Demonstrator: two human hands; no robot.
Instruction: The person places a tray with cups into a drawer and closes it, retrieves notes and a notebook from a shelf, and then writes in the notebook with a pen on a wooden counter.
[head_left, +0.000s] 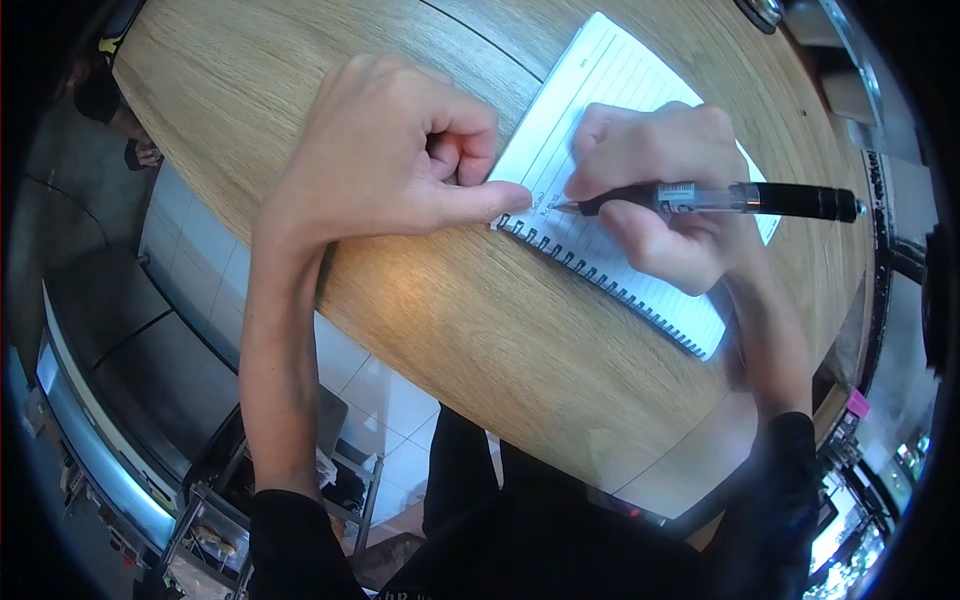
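A spiral-bound notebook (620, 60) with lined white pages lies open at a slant on the wooden table. My right hand (665, 165) grips a black pen (705, 198) with a clear barrel, its tip touching the page near the spiral. Small handwriting shows beside the tip. To the left, my left hand (385, 150) rests with its fingers curled in and nothing visible in them. Its thumb stretches out onto the notebook's corner by the spiral.
The wooden table (430, 320) has a curved edge near my body. Grey seating (120, 330) and a metal-framed rack (215, 540) stand at the lower left. Part of another person's hand (148, 152) shows at the far left. A dark object (763, 12) sits at the top right.
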